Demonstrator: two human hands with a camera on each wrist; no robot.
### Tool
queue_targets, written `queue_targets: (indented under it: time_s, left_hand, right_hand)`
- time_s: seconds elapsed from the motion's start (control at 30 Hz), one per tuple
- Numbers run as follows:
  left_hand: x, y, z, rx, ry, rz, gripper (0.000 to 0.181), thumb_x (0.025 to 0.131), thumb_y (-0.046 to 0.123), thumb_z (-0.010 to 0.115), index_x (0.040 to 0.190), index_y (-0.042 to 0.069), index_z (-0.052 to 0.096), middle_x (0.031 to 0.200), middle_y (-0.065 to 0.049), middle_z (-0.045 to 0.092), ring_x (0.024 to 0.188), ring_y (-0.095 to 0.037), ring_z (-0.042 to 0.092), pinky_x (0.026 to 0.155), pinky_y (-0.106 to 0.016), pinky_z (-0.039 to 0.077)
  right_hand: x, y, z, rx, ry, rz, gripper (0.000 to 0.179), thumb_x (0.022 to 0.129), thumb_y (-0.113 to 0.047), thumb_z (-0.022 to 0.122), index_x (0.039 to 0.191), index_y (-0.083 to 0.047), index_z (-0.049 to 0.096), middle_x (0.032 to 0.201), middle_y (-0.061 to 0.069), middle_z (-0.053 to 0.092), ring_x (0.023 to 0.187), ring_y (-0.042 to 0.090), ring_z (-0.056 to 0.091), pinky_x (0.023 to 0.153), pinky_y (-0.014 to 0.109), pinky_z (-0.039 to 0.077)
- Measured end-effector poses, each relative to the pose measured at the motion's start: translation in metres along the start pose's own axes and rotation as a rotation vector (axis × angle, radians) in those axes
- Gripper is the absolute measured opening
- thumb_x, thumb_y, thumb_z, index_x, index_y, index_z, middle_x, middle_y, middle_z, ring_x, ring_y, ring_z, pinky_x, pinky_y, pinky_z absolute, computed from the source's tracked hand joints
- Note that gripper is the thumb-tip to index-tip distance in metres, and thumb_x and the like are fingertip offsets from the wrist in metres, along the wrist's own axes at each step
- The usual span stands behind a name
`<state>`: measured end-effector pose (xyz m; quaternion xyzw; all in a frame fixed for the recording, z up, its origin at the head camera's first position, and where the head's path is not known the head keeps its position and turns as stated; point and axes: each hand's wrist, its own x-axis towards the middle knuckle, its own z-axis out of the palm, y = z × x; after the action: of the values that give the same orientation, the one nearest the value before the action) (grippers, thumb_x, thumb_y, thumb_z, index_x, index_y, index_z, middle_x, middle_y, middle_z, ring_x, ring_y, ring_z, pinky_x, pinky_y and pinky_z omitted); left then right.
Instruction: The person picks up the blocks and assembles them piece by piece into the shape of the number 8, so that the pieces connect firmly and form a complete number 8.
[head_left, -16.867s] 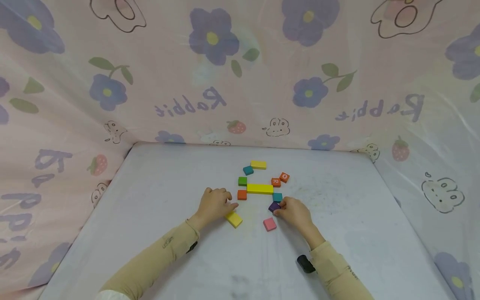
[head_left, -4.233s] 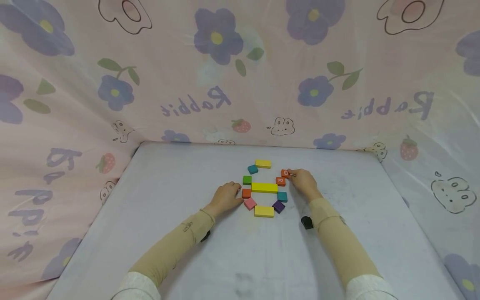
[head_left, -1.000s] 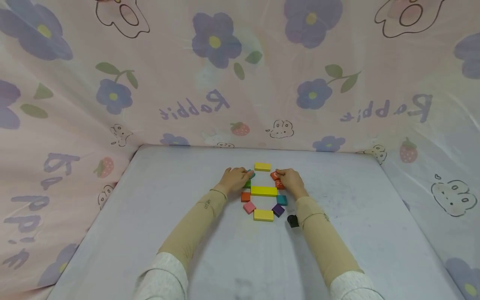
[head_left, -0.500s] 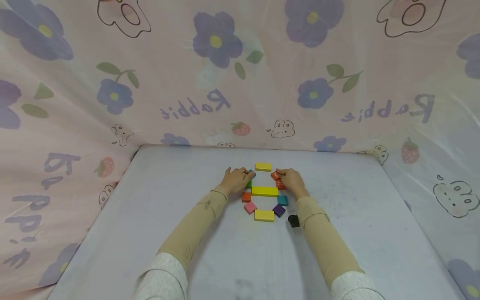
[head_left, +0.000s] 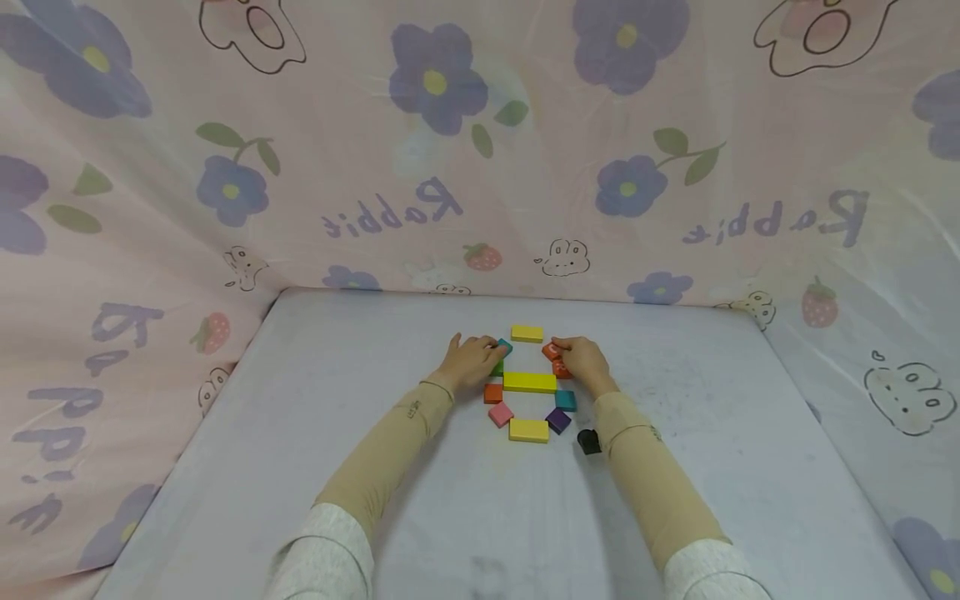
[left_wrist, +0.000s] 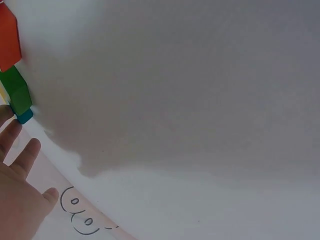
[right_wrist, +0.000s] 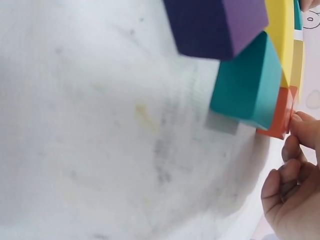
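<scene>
Small colored wooden blocks form two loops in the head view, sharing a long yellow block (head_left: pixel 529 382) in the middle. My left hand (head_left: pixel 470 360) holds a teal block (head_left: pixel 506 345) at the upper left with thumb and forefinger. Its palm partly covers the green block (head_left: pixel 498 367); the other fingers are spread in the left wrist view. My right hand (head_left: pixel 585 364) pinches an orange letter block (head_left: pixel 551 351) at the upper right. Below that sits a second orange letter block (head_left: pixel 560 369), touching it. A shorter yellow block (head_left: pixel 527 333) lies at the top, apart from both.
The lower loop has a red block (head_left: pixel 492 393), a pink block (head_left: pixel 501 414), a yellow block (head_left: pixel 528 431), a purple block (head_left: pixel 558 420) and another teal block (head_left: pixel 566 401). A patterned curtain (head_left: pixel 525 167) rises behind the white table (head_left: pixel 465 533).
Earlier, the pink, purple and lower yellow blocks were brought together into a loop. The upper orange block then shifted left, and my left hand moved up to the teal block. The last second is nearly still.
</scene>
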<state>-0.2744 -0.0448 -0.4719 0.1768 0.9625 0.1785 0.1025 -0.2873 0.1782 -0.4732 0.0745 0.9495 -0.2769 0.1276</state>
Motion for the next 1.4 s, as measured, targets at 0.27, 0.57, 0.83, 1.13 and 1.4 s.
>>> queue_targets:
  time_s: [0.27, 0.57, 0.83, 1.13, 1.4]
  left_hand:
    - [-0.001, -0.001, 0.002, 0.008, 0.007, 0.008, 0.056, 0.1, 0.047, 0.021, 0.134, 0.014, 0.051, 0.144, 0.0, 0.044, 0.135, -0.024, 0.038, 0.116, -0.053, 0.006]
    - [0.0, -0.005, 0.002, 0.051, 0.004, 0.035, 0.06, 0.1, 0.05, 0.015, 0.133, 0.016, 0.052, 0.145, 0.001, 0.044, 0.136, -0.022, 0.037, 0.116, -0.052, 0.007]
    - [-0.003, -0.006, 0.002, 0.047, 0.024, 0.073, 0.061, 0.1, 0.05, 0.017, 0.13, 0.014, 0.056, 0.142, -0.001, 0.047, 0.133, -0.024, 0.04, 0.115, -0.054, 0.009]
    - [-0.005, -0.004, 0.001, 0.07, 0.008, 0.074, 0.058, 0.1, 0.048, 0.018, 0.132, 0.015, 0.054, 0.143, 0.0, 0.046, 0.134, -0.022, 0.039, 0.115, -0.053, 0.009]
    - [-0.005, -0.004, 0.002, 0.077, 0.005, 0.063, 0.058, 0.1, 0.049, 0.018, 0.133, 0.016, 0.053, 0.144, 0.001, 0.045, 0.134, -0.021, 0.039, 0.115, -0.053, 0.01]
  right_hand:
    - [-0.004, 0.0, 0.0, 0.033, -0.001, -0.015, 0.039, 0.097, -0.015, 0.041, 0.135, -0.021, 0.048, 0.143, 0.014, 0.044, 0.112, 0.028, 0.048, 0.097, 0.042, 0.039]
    - [-0.003, 0.004, 0.001, 0.051, 0.008, -0.039, 0.038, 0.098, -0.018, 0.041, 0.136, -0.021, 0.047, 0.143, 0.014, 0.044, 0.115, 0.028, 0.047, 0.099, 0.044, 0.039]
    - [-0.003, 0.003, -0.004, 0.114, 0.119, -0.144, 0.04, 0.097, -0.013, 0.037, 0.136, -0.01, 0.048, 0.112, 0.02, 0.057, 0.072, 0.022, 0.043, 0.062, 0.028, 0.035]
    - [0.0, -0.01, -0.001, -0.023, 0.142, -0.24, 0.039, 0.094, -0.007, 0.04, 0.13, -0.007, 0.054, 0.129, 0.023, 0.051, 0.114, 0.039, 0.049, 0.094, 0.051, 0.044]
    - [0.002, -0.019, 0.011, -0.145, 0.13, -0.342, 0.041, 0.092, -0.008, 0.046, 0.132, -0.009, 0.053, 0.136, 0.016, 0.05, 0.118, 0.039, 0.05, 0.094, 0.054, 0.042]
